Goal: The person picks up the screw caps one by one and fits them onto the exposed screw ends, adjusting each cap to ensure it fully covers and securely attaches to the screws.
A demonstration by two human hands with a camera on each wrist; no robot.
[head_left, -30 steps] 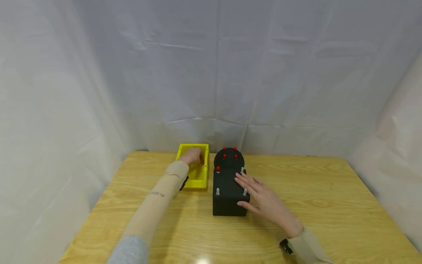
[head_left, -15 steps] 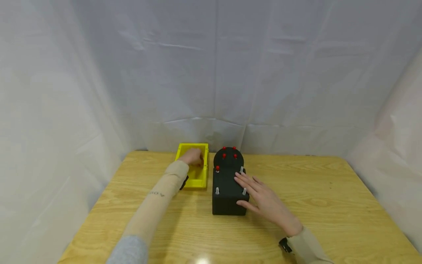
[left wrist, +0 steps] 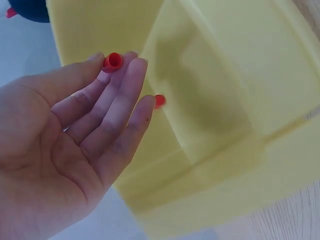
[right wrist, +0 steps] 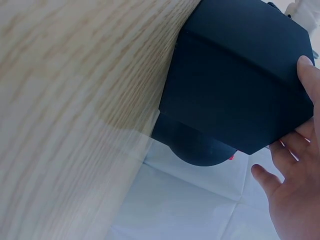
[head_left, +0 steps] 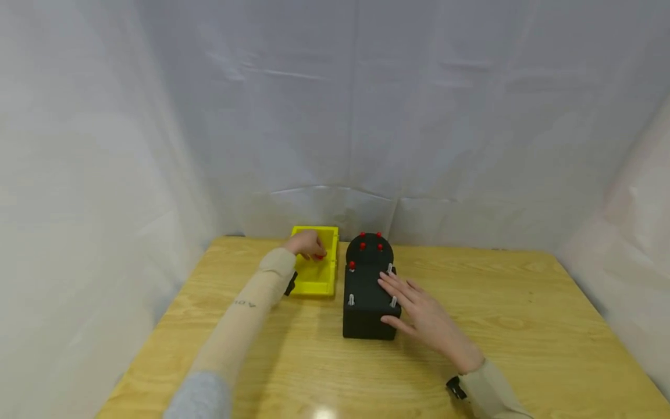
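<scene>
- My left hand pinches a red cap at its fingertips, over the yellow tray.
- My right hand rests open, fingers straight, on the black box beside the tray on the bench.

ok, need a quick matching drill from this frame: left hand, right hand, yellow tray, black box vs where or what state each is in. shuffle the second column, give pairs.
Column 1:
1. left hand
2. right hand
3. yellow tray
4. black box

Column 2:
A. stands on the table, right of the tray, red caps on its round far end
B. pinches a red cap at its fingertips, over the tray
C. rests flat on the box, fingers straight
D. holds one more red cap inside

Pairs: 1-B, 2-C, 3-D, 4-A
</scene>
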